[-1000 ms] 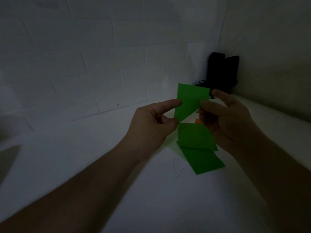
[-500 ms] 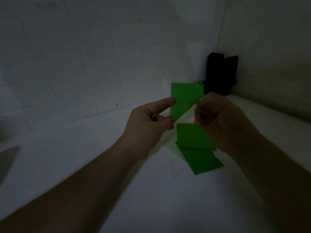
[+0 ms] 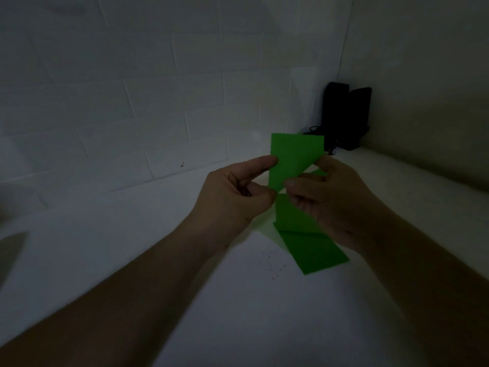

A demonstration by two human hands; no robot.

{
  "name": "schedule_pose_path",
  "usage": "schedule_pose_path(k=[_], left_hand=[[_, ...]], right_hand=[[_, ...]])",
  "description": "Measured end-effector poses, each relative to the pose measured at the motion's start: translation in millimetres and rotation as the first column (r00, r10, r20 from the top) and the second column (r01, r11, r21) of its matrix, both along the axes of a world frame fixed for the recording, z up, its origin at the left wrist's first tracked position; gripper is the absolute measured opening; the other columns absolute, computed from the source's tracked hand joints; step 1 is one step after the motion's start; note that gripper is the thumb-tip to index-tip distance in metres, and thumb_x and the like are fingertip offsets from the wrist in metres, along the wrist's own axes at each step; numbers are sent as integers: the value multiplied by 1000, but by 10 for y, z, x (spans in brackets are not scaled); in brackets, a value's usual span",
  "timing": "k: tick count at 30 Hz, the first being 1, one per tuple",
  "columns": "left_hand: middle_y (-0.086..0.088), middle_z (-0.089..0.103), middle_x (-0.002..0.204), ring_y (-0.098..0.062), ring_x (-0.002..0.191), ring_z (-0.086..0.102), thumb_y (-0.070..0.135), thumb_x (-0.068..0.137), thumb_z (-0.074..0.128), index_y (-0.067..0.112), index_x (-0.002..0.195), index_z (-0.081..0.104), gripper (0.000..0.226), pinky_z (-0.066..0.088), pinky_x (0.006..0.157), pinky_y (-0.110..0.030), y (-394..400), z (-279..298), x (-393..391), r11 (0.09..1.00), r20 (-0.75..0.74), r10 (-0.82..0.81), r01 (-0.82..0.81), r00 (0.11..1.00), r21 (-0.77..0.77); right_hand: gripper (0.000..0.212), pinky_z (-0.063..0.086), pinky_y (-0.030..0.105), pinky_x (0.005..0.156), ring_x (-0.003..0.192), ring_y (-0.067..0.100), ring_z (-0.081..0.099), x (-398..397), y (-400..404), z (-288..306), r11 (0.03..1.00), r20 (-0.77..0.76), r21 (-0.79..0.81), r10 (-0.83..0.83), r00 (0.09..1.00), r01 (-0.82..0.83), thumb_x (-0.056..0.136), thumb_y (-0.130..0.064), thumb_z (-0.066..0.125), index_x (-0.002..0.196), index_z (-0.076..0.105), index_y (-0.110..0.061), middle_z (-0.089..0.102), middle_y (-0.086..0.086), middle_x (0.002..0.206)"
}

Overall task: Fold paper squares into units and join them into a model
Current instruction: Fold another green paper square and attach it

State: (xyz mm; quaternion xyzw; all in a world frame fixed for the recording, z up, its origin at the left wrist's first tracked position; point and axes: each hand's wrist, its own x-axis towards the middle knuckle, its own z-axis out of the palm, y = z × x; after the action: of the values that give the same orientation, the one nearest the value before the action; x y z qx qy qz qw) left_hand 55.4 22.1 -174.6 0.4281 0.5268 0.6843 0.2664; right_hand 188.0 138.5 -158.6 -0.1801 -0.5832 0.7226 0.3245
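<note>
A green paper piece (image 3: pixel 292 157) is held up above the white table, folded so its lower right edge runs diagonally. My left hand (image 3: pixel 235 200) pinches its left edge between thumb and forefinger. My right hand (image 3: pixel 330 197) grips its lower right part, thumb pressed on the fold. Below the hands, two more green paper pieces lie on the table: one (image 3: pixel 293 215) partly hidden by my right hand, another (image 3: pixel 315 251) overlapping it nearer to me.
A white table (image 3: pixel 238 300) sits in a corner of white brick wall. A black case-like object (image 3: pixel 344 115) stands upright in the corner with a cord at its base. The scene is dim. Small specks mark the table near the papers.
The held paper has shifted slightly left. My right hand moved from its right edge down to the lower right fold, thumb now pressing there.
</note>
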Motion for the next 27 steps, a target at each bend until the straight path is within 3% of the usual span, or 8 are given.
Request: schedule_pose_path(k=[3,10,14,21,27], left_hand=[[-16,65,83,-27,80,53,-18,87,65,23,119,72,52,52,80,-27,-7,13,17,1000,-4,4,-4,1000,6],[-20,63,81,-28,80,54,-16,85,68,25,119,72,54,52,84,-32,-4,6,-9,1000,-33,12,-12,999,-3],[-36,64,84,-29,79,54,-10,84,71,32,115,76,53,51,83,-38,2,-1,-26,1000,-38,16,-16,999,5],[-20,63,79,-29,76,51,-9,83,71,35,112,77,53,47,78,-40,9,-14,-28,1000,-28,13,-13,1000,16],[-17,61,77,-28,75,47,-6,81,72,36,113,77,52,42,78,-40,11,-12,-54,999,-33,36,-36,999,4]], right_hand=[[41,58,32,76,88,29,66,4,30,1,1000,-13,-22,-18,1000,18,85,10,67,122,66,-7,71,23,101],[37,57,33,77,88,30,63,9,116,-18,997,-43,-75,1,999,-4,84,10,66,118,69,-6,69,23,103],[36,58,29,71,79,23,65,8,121,-10,996,-52,-94,-1,999,-4,86,8,64,120,67,-3,70,19,98],[40,59,28,72,81,22,67,16,124,27,993,-76,-117,-26,997,17,87,10,62,124,64,-6,71,18,102],[63,57,28,69,78,19,70,41,185,46,983,-73,-169,-90,993,77,84,4,69,142,51,-11,71,20,107]])
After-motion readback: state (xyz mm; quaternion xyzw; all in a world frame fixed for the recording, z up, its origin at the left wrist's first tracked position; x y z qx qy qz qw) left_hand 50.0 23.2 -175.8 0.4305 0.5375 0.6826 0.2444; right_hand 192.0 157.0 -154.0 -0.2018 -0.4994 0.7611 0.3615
